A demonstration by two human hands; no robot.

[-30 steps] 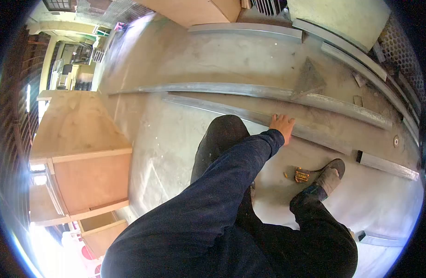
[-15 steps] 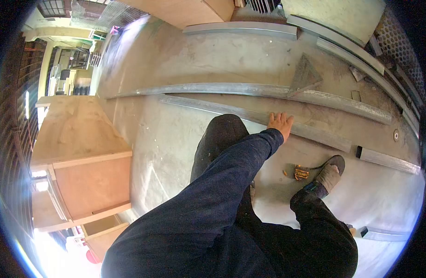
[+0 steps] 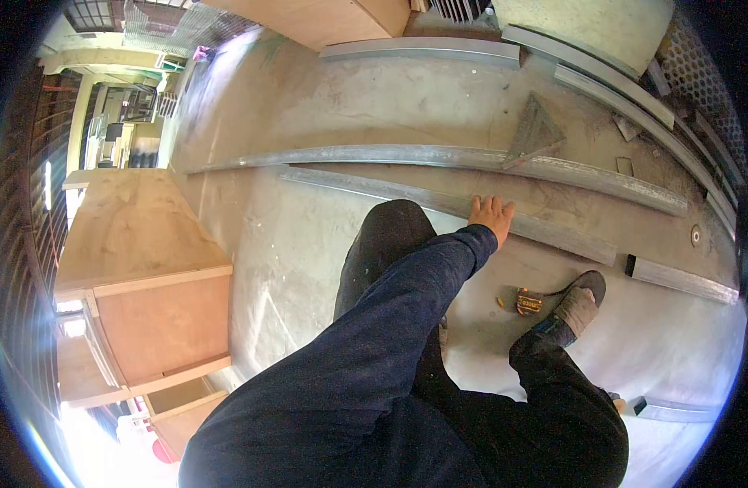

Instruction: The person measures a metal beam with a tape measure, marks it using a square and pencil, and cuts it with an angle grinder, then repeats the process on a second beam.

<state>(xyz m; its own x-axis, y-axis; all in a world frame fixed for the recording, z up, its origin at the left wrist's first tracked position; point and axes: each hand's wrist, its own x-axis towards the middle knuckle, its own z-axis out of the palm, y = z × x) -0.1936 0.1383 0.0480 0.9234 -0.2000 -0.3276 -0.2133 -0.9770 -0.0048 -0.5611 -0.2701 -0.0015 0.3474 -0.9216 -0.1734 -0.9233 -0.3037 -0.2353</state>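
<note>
Left hand flat on a metal rail on the floor

The left hand [image 3: 492,217] lies palm down, fingers spread, on the nearer metal rail [image 3: 390,193], just above the frame's centre. The right hand is out of view. A second rail [image 3: 350,154] runs just above it. A tape measure [image 3: 529,302] sits lower right on the concrete floor [image 3: 293,244], beside a shoe [image 3: 581,294]. A wooden cabinet [image 3: 138,236] stands at left.
</note>
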